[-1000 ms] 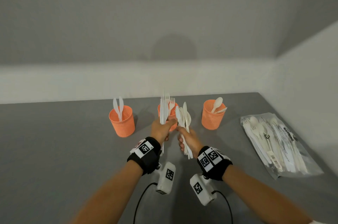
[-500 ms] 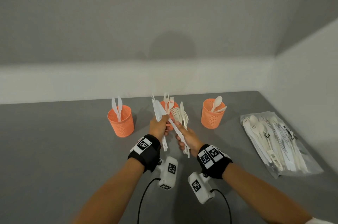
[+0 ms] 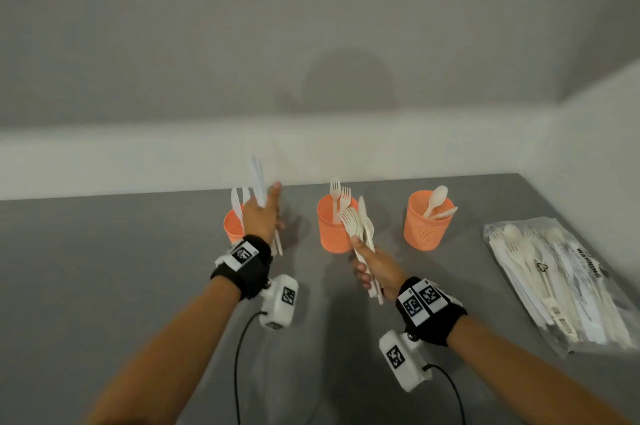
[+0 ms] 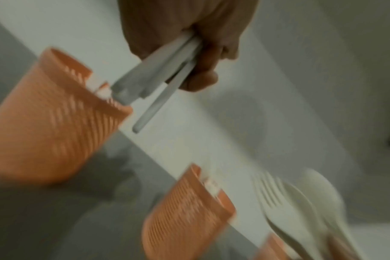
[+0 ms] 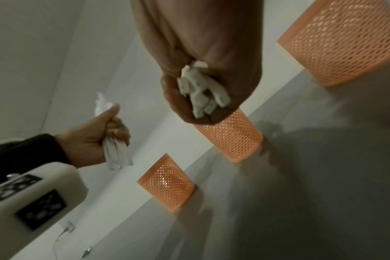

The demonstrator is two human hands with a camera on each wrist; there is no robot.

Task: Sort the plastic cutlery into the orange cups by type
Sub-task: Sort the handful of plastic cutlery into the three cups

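Bare forearms; each wrist wears a black strap (image 3: 252,263) with square-code tags and a white cabled camera box (image 3: 279,301).

Grey tabletop (image 3: 104,268) in corner, plain white walls (image 3: 311,43).

Matt perforated plastic orange cups (image 3: 427,227), smooth white plastic cutlery (image 3: 360,227), glossy clear bag (image 3: 571,289), matt grey table (image 3: 104,268)

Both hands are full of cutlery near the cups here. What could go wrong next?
The left hand grips several knives at once beside the left cup; one could miss the rim or tip this light cup. The right hand holds a mixed bundle near the middle cup; pieces might slip out unsorted.
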